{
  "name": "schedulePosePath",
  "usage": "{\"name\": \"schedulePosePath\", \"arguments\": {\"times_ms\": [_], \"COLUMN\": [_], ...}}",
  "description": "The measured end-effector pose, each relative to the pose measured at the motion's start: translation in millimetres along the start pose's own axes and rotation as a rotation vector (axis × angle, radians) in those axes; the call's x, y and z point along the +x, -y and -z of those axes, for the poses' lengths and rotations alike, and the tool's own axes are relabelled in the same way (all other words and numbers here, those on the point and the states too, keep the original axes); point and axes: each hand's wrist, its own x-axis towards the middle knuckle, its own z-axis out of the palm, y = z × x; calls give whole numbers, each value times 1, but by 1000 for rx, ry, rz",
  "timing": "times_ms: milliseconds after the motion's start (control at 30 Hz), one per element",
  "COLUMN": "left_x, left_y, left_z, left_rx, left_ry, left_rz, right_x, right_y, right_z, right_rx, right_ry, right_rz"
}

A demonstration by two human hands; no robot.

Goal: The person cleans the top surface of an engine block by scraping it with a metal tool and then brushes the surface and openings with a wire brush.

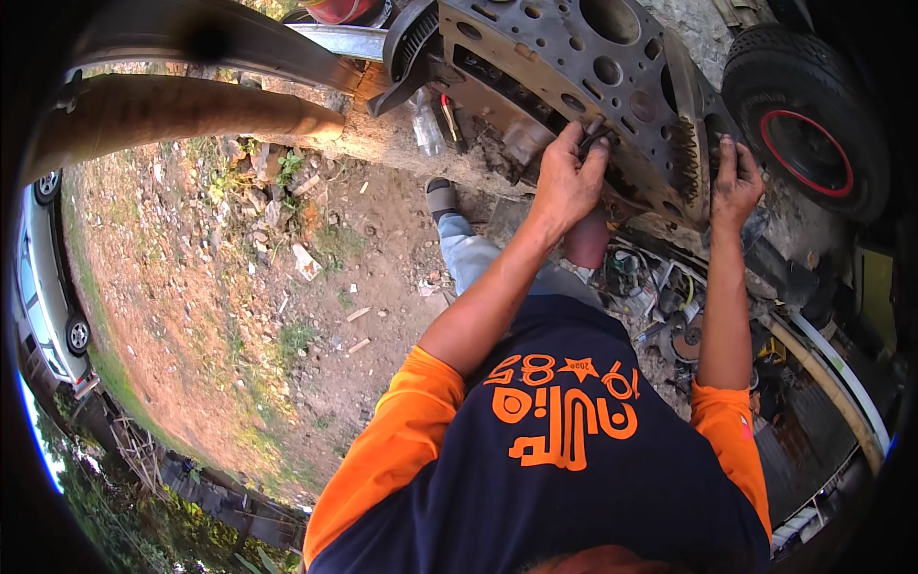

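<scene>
A large metal engine block with round bores and bolt holes in its flat face lies in front of me. My left hand is at its near side, thumb and fingers pinching a small dark rod-like piece. At the block's right end is my right hand, its fingers curled up beside the edge. Whether it grips the edge or something small is unclear. Between my hands, a dark jagged-edged patch shows on the block; I cannot tell what it is.
A clear plastic bottle and a red-handled tool lie left of the block. A tyre on a red-rimmed wheel stands right. Loose parts and debris lie below. A wooden pole crosses upper left; a car is far left.
</scene>
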Motion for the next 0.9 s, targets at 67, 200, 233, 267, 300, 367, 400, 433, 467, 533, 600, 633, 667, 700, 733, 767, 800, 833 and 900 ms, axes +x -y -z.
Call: {"name": "schedulePosePath", "arguments": {"times_ms": [67,200,233,267,300,367,400,433,467,533,600,633,667,700,733,767,800,833,900], "left_x": [1,-3,-3,-1,1,6,7,7,6,0,-3,-4,-4,-1,-2,-1,-1,-2,-4], "left_y": [0,-1,-1,0,1,5,6,8,8,8,8,8,8,8,8,8,8,7,4], "left_z": [-1,-16,-15,-9,-2,9,9,8,2,-13,-13,-12,-4,6,9,9,9,7,-7], "left_rx": [7,161,118,80,43,-117,-141,-140,-26,203,192,192,72,-19,-103,-114,-98,-81,16], "left_ry": [-21,-136,-142,-90,-21,47,73,25,-1,-84,-145,-101,-37,41,37,64,39,17,-40], "left_rz": [57,-134,-144,-115,-69,77,55,38,-42,-145,-196,-191,-62,96,104,76,68,53,-30], "right_x": [0,0,0,-1,-1,-1,-1,-2,-1,-2,-1,0,0,0,0,0,0,0,-1], "right_y": [0,2,3,4,5,7,8,9,9,10,10,10,9,9,9,8,8,7,6], "right_z": [0,-1,-2,-2,-3,-3,-3,-3,-3,-3,-4,-4,-4,-4,-5,-4,-5,-5,-4], "right_rx": [8,8,-2,17,30,24,7,-4,-8,10,37,40,42,16,-6,-41,-4,18,28], "right_ry": [0,15,-4,4,-3,-5,-1,-4,-9,-4,-4,7,9,17,9,-20,-5,-16,-10], "right_rz": [-10,-9,-10,-2,-5,-8,-5,-3,17,-10,1,13,7,7,-3,-43,-6,4,-4]}}
